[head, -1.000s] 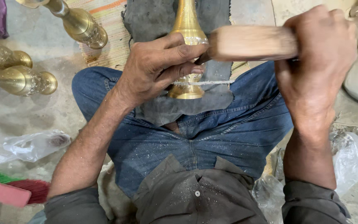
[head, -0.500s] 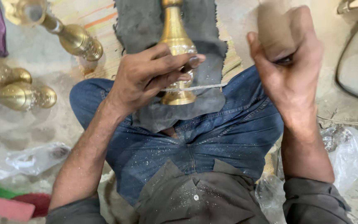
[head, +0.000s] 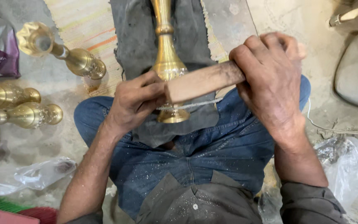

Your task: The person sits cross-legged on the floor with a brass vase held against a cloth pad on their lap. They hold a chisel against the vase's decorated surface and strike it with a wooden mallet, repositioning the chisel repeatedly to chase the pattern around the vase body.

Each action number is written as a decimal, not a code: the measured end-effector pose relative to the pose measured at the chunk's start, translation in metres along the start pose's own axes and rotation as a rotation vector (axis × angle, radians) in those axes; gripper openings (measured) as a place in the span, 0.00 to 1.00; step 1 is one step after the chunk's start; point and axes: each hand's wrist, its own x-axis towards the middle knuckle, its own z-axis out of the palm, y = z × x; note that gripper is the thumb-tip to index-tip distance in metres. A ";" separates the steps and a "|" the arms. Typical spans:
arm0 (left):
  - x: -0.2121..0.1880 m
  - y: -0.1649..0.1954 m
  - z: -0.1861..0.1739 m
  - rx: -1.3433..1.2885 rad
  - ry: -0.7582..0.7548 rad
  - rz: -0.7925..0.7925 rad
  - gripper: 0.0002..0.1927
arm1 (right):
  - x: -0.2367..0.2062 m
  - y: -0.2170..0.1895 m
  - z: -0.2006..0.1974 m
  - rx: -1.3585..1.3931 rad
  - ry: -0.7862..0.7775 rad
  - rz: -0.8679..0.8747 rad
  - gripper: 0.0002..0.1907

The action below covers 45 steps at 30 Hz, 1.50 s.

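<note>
Brass vase (head: 167, 62) lies along a grey cloth (head: 133, 37) draped over the seated person's lap, its flared foot nearest the body and its slim neck running straight away, out of the top of the picture; the long axis is close to vertical in the view. Nearest the camera, brass filings speckle the jeans (head: 212, 157) and shirt. The left hand (head: 135, 101) is closed around the vase just above the foot, apparently pinning it to the lap so it cannot roll. The right hand (head: 270, 79) is clenched on a wooden handle (head: 204, 81) that crosses the vase almost at right angles; a thin pale rod (head: 191, 105) shows below it, and whether this is the tool's working part cannot be told. The cloth probably cushions the leg and catches filings. To the left, well apart, more brass vases (head: 77, 60) lie on their sides on the dusty floor (head: 270, 16), beside a striped mat (head: 83, 25). Clear plastic bags (head: 344, 161) lie by each knee.
</note>
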 end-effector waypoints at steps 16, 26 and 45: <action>-0.051 -0.068 0.004 -0.145 1.326 -0.452 0.17 | 0.014 0.060 0.119 0.681 -0.074 0.625 0.11; -0.032 -0.040 0.019 -0.210 1.075 -0.458 0.16 | 0.007 0.051 0.109 0.854 -0.160 0.560 0.11; 0.044 -0.021 0.051 -0.923 1.081 -0.469 0.20 | 0.014 -0.008 0.069 0.697 -0.504 0.648 0.31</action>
